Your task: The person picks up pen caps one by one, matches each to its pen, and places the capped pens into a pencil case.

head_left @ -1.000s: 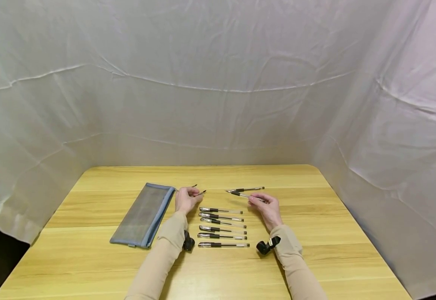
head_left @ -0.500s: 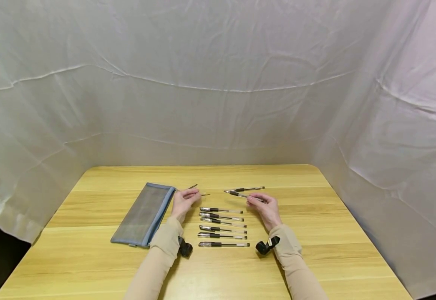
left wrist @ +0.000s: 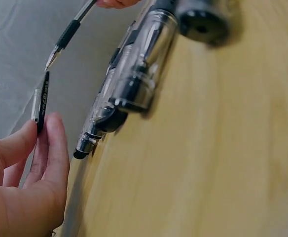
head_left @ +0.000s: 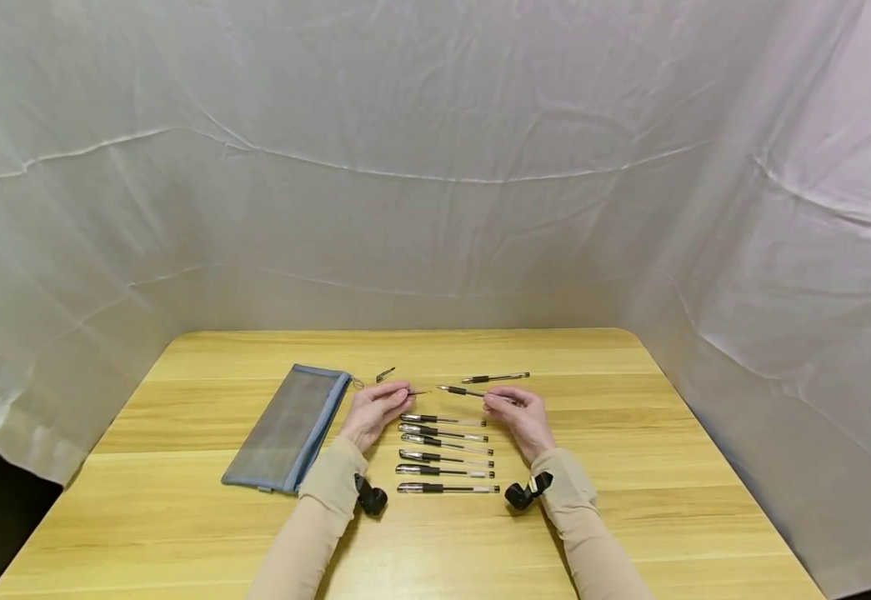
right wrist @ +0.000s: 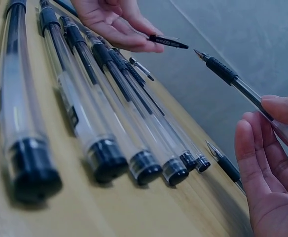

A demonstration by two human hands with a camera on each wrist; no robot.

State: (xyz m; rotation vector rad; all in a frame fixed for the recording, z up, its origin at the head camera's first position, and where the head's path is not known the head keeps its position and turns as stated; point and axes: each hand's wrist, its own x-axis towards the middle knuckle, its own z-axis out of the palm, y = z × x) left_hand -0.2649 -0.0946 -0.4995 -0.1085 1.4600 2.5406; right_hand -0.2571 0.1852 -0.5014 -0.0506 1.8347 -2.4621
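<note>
- The cap [left wrist: 43, 98] is pinched in the left grip [head_left: 375, 412], with the thumb on one side and fingers on the other; the fingers are bent just enough to keep hold of it.
- The pen [right wrist: 247, 93] is pinched in the right grip [head_left: 523, 421], far back on its clear tube, and its bare tip [right wrist: 199, 54] is pointed at the cap.
- Both are held up over the worktop [head_left: 675, 467], above the far end of a row of capped pens [head_left: 446, 489]; in the right wrist view, a small gap is seen between tip and cap.
- The pen looks light and stiff. Its clear tube may be a bit slippery. A better hold is likely to be had on the black sleeve [right wrist: 221, 71], which looks like ribbed rubber.
- When the pen is held so far back, the tip may be wobbled easily.
- The tip should be treated as easy to hurt: it may be bent, or ink may be left on skin.
- The cap looks tiny, light and hard. It is best held by its sides, so that its mouth is not covered; which way the mouth is turned cannot be told for sure.
- The thin clip could be snapped if it is pushed hard sideways.
- A loose cap [head_left: 385, 375] and another bare pen [head_left: 497, 378] are seen lying beyond the row.
</note>
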